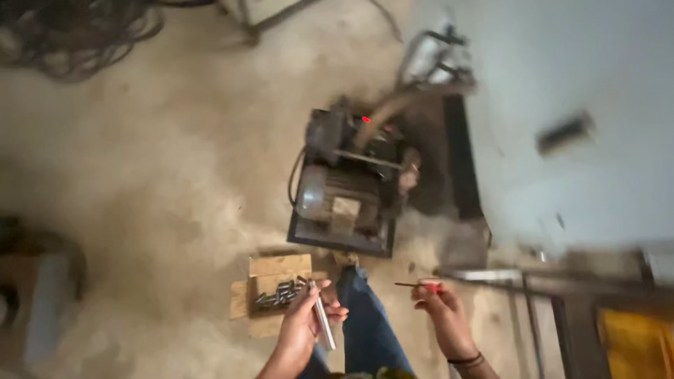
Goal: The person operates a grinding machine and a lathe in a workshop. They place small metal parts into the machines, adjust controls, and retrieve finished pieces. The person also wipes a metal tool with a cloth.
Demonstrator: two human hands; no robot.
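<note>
— So, what does each hand have?

— Left hand (302, 324) is wrapped around a short metal rod (323, 319), fingers closed on its upper half, thumb across the front. Right hand (441, 314) pinches a thin red-tipped stick (415, 285), maybe a marker or pencil, between fingertips; the other fingers are loosely curled.

— Why hold the rod like that?

— My guess is that it keeps the lower end free and the shaft steady in front of the body, near the stick. The two are apart, not touching.

— Which way does the rod run?

— Its long axis goes from about 11 o'clock at the top to 5 o'clock at the bottom, nearly upright in the view, lower end towards the person. The stick lies almost flat, its tip aimed at 9 o'clock, towards the rod.

— And around them?

— At 10 o'clock from the left hand, a wooden block (279, 270) on the floor carries a heap of small metal pieces (281, 292), probably kept within reach. At 12 o'clock sits a motor-driven machine (347, 189) on the dusty concrete. A denim-clad leg (365, 316) shows between the hands.
</note>
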